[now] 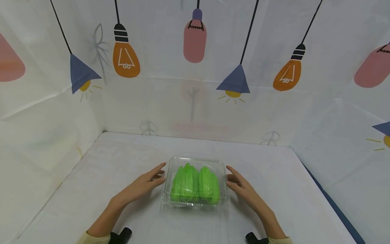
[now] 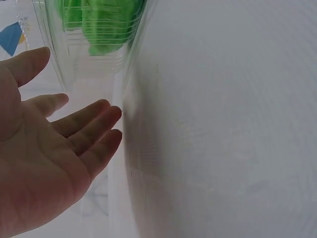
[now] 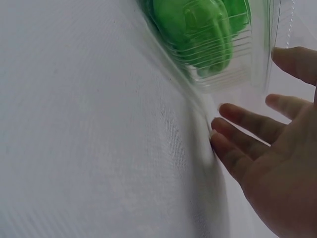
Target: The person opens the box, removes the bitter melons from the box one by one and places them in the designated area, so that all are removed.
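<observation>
A clear plastic clamshell box sits on the white table, its lid down. Inside lie several bright green ridged pieces, shaped like star fruit or okra, in two groups side by side. My left hand is at the box's left side with fingers spread and palm facing it. On the opposite side my right hand mirrors it, fingertips right at the box's edge. In both wrist views the fingers are relaxed, thumbs apart, and neither hand grips anything. Ribbed box walls show beyond the fingertips.
The white tabletop surrounds the box. Behind and on both sides hangs a white cloth printed with lamps and bulbs. A black strap mount sits on each wrist. A dark blue strip runs along the table's right edge.
</observation>
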Demonstrator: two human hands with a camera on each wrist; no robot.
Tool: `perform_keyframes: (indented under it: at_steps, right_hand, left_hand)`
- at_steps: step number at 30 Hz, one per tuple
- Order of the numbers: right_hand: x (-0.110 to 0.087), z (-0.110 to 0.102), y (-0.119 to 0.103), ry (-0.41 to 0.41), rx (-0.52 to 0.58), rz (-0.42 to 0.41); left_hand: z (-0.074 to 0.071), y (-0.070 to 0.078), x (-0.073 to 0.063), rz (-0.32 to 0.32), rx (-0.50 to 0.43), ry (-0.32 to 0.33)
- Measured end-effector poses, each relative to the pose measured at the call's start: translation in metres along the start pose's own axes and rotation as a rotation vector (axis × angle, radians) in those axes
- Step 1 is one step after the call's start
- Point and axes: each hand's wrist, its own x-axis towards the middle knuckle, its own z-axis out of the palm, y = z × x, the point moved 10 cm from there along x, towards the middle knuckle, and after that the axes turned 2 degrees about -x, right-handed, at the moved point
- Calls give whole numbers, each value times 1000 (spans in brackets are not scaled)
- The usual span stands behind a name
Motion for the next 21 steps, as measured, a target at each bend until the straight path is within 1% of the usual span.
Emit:
perform_keyframes:
  at_steps: [3, 6, 12, 17, 21]
  right_hand:
    - [0, 0, -1, -6, 15, 4]
    - [0, 0, -2, -10, 34, 14]
    - [1, 1, 0, -35, 132, 37]
    - [2, 3, 3, -38, 170, 43]
    - [1, 3, 2, -35, 204, 29]
  left_hand:
    - [1, 1, 0, -3, -2, -2]
    - [1, 0, 0, -14, -24, -1]
    - [3, 2, 1, -10, -73, -5]
    - [4, 4, 1, 17, -120, -43]
    - [6, 6, 0, 36, -164, -77]
